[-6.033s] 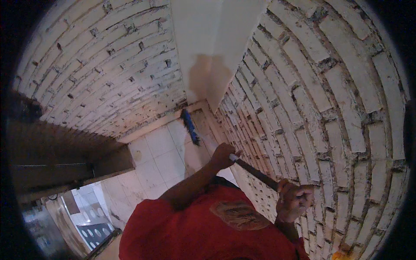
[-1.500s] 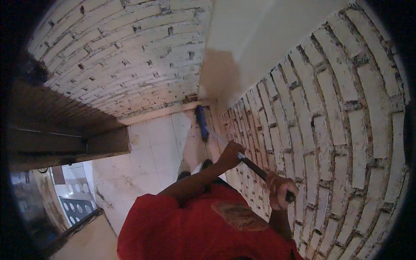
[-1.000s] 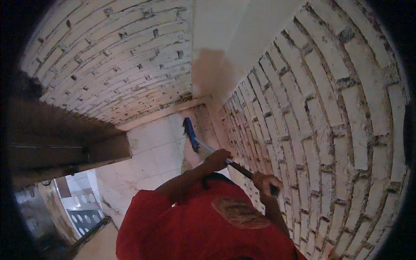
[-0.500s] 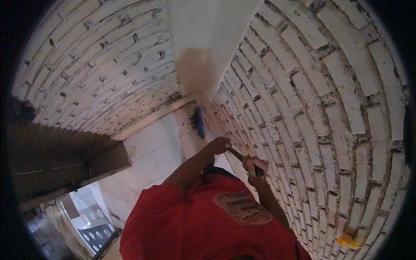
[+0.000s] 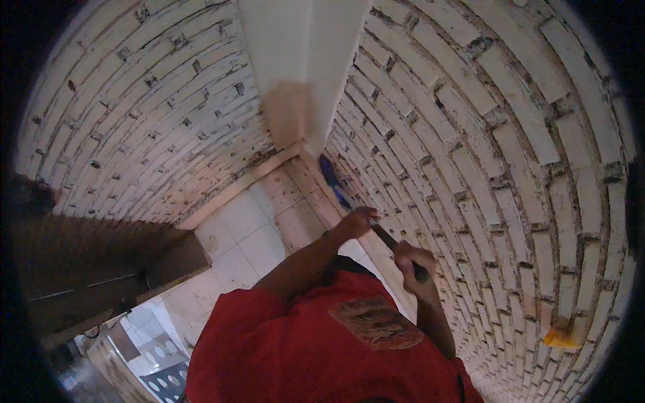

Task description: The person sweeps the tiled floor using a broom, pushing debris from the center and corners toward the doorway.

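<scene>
Both of my hands are closed on a broom with a dark handle and a blue head (image 5: 330,176). My left hand (image 5: 359,222) grips the handle lower down, toward the head. Farther up, near the handle's end, my right hand (image 5: 414,262) is wrapped round it. The broom head is beside the foot of the right brick wall (image 5: 463,171), close to the corner. Whether its bristles touch the wall or the floor I cannot tell.
Pale brick walls with rough joints meet a narrow plastered corner (image 5: 289,111). Below is a tiled floor (image 5: 245,235) with dark debris near the corner. At the left stands a dark brown cabinet (image 5: 87,258). A yellow-orange object (image 5: 560,338) is on the right wall.
The broom head has moved right, from the floor to the base of the right wall. Both hands have shifted right with the handle, still gripping it.
</scene>
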The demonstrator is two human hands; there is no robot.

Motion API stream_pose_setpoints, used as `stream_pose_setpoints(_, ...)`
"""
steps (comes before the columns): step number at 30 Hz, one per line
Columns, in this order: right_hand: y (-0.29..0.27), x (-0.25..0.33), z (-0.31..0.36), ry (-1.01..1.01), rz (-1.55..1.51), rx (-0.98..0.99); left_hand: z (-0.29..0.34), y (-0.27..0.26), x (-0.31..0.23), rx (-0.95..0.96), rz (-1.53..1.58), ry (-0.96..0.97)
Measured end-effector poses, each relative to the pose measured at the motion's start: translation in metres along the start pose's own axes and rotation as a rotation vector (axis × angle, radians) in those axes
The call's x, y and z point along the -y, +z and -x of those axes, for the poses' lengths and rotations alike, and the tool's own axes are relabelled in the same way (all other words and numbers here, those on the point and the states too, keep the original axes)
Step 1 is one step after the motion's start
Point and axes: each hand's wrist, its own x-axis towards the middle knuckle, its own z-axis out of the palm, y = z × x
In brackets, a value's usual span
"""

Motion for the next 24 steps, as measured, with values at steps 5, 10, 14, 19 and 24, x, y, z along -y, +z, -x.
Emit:
stream_pose_setpoints(5, 0.021, -0.026, 0.034, 0.04, -0.046, -0.131, 0.028, -0.01, 0.023, 0.115, -0.057, -0.059)
stream_pose_setpoints(10, 0.017, 0.053, 0.028, -0.127, -0.123, -0.104, 0.027, -0.031, -0.059, 0.005, 0.075, 0.075)
stream_pose_setpoints(14, 0.032, 0.025, 0.036, -0.116, 0.015, -0.11, 0.017, -0.007, -0.027, -0.124, -0.02, 0.139)
stream_pose_setpoints(19, 0.064, -0.032, 0.04, 0.146, -0.036, -0.089, 0.098, -0.023, 0.122, -0.034, -0.168, 0.003)
stream_pose_setpoints(24, 0.038, 0.028, 0.09, 0.104, -0.124, -0.269, 0.104, -0.002, -0.017, -0.043, -0.13, 0.227)
